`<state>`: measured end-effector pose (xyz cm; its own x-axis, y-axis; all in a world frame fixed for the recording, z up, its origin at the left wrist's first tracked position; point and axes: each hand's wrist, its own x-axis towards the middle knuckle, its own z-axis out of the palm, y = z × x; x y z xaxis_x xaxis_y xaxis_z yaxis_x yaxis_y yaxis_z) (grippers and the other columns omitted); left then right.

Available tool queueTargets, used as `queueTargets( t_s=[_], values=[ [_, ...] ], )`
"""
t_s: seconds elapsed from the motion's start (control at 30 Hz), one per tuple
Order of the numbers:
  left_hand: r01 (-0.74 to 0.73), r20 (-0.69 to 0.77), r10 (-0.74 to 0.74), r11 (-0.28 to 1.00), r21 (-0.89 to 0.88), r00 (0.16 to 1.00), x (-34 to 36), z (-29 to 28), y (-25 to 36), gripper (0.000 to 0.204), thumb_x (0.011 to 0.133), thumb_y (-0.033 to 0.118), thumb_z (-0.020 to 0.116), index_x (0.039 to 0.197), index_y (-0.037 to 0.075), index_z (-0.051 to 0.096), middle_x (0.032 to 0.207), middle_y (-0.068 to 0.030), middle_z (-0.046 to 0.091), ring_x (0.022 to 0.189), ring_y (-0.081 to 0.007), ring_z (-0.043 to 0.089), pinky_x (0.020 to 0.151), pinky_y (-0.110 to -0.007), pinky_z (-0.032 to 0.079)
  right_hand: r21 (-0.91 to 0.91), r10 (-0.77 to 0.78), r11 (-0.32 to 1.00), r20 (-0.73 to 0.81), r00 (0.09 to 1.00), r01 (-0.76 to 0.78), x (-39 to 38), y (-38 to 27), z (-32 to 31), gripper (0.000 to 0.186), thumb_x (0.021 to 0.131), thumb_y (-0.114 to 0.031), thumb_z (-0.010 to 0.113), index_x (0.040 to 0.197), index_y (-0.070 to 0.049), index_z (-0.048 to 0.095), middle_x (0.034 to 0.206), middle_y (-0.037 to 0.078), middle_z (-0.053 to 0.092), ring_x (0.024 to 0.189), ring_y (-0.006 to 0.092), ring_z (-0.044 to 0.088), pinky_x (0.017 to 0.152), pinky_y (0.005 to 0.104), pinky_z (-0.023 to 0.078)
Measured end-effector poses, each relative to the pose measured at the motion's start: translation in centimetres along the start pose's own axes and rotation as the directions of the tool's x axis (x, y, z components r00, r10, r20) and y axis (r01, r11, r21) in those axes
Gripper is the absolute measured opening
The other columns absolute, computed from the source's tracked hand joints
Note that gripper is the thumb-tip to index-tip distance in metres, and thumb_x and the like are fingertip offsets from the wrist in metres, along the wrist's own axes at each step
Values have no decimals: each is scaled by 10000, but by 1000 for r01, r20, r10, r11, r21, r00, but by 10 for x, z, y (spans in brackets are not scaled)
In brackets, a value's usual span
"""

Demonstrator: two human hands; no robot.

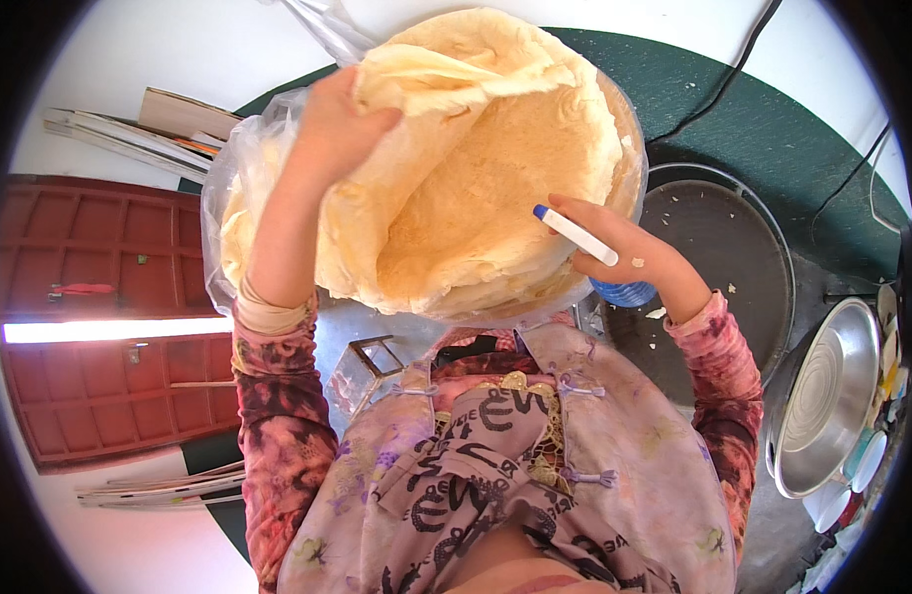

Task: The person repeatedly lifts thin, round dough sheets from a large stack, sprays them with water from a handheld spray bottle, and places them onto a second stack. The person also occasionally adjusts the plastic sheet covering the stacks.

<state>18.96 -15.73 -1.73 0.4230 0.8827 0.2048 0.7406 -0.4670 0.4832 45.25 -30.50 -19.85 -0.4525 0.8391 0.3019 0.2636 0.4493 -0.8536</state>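
A tall pile of thin, pale yellow flatbreads (515, 188) fills the middle of the view. At the upper left of the pile, my left hand (339, 129) is closed on the raised edge of the top flatbread, which is folded back over itself. My right hand (624, 243), at the right side of the pile, grips a spray bottle (582, 236) with a white head, a blue nozzle and a ribbed blue body. The nozzle points over the flatbreads. My palm hides part of the bottle.
Clear plastic sheeting (218, 223) wraps the pile's left side. A round dark griddle (718, 257) with crumbs lies at the right, beside a tilted metal basin (827, 396). A small metal-framed stool (367, 366) stands below. Red doors (109, 243) are at the left.
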Motion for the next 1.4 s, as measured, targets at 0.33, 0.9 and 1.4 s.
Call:
queueTargets(
  t_s=[0.33,0.9,1.4],
  values=[
    [200,42,-198,911,-360,979,40,-129,-25,369,744,-5,723,1093,-22,604,983,-97,679,840,-170,661,765,-303,542,28,51,998,34,998,-52,0,3,-3,625,696,-14,556,1314,13,464,1253,218,539,1159,350,535,994,362,408],
    [320,186,-261,800,-507,947,63,-153,-48,379,756,32,739,1105,-32,605,1026,-106,667,863,-192,664,774,-337,561,-285,25,957,-95,995,-51,64,-86,-13,200,694,-53,593,889,-11,589,781,179,587,735,367,601,648,406,492],
    [171,359,-83,961,-219,930,-22,62,21,405,700,221,716,1023,-13,647,874,-133,673,770,-194,634,707,-319,502,715,431,628,10,902,-308,-41,-31,-3,484,733,-7,537,1217,-10,535,1219,122,599,1078,184,582,874,290,468]
  ],
)
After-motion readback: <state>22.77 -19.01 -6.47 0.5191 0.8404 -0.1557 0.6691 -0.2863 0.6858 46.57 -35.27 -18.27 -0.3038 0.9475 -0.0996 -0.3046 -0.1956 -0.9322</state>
